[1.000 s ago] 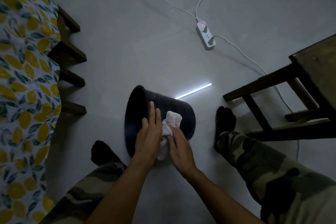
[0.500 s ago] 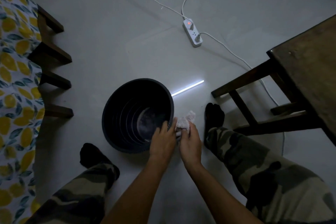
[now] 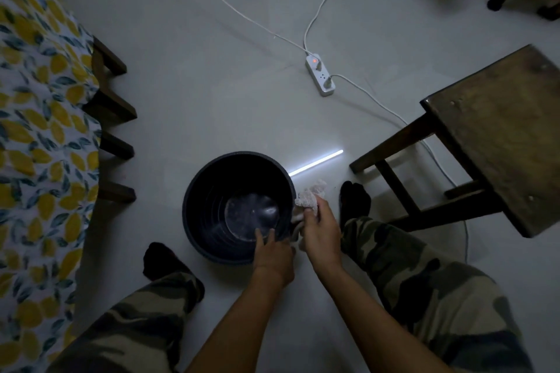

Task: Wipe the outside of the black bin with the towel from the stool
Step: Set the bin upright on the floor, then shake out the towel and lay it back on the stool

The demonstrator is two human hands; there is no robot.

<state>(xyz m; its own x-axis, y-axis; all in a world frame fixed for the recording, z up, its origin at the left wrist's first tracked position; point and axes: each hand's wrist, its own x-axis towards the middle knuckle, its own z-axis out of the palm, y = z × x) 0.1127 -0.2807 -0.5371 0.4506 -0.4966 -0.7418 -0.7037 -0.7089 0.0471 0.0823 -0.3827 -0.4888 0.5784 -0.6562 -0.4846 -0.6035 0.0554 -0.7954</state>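
Left hand (image 3: 272,254) grips the upright black bin's (image 3: 212,200) rim (nothing inside); right hand (image 3: 321,230) clutches the towel (image 3: 309,197) against its side.

Our left hand (image 3: 274,254) hooks its fingers (image 3: 260,238) over a rim — our right hand (image 3: 321,228) is fisted around cloth, forearms reaching forward side by side.

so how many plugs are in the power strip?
2. One sits at the far end of the power strip, beside the lit red switch; the other plug sits at the near end. An open socket lies between them.
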